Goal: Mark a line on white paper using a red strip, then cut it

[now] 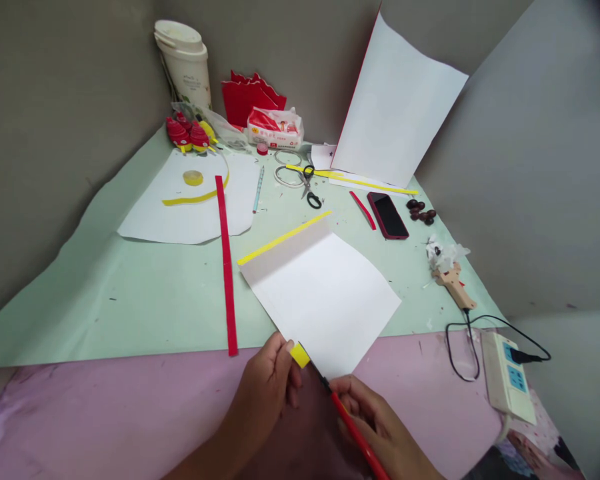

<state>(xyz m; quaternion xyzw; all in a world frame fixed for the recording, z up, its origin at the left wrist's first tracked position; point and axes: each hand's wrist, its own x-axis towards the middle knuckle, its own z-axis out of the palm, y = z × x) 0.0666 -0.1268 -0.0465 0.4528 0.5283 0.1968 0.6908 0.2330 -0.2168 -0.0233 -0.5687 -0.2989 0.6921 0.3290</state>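
A white paper sheet (325,293) with a yellow strip along its far edge lies near the table's front. My left hand (267,387) pinches the sheet's near corner, where a small yellow tab (300,355) shows between the fingers. My right hand (380,423) grips a red pen or thin red tool (353,427), and its dark tip touches the paper's near edge just right of the yellow tab.
A long red strip (227,263) lies left of the sheet. Scissors (309,187), a tape ring (193,177), a phone (387,215) and a glue gun (453,280) sit behind. A power strip (507,377) with cord is at right. A cup (185,63) stands at the back.
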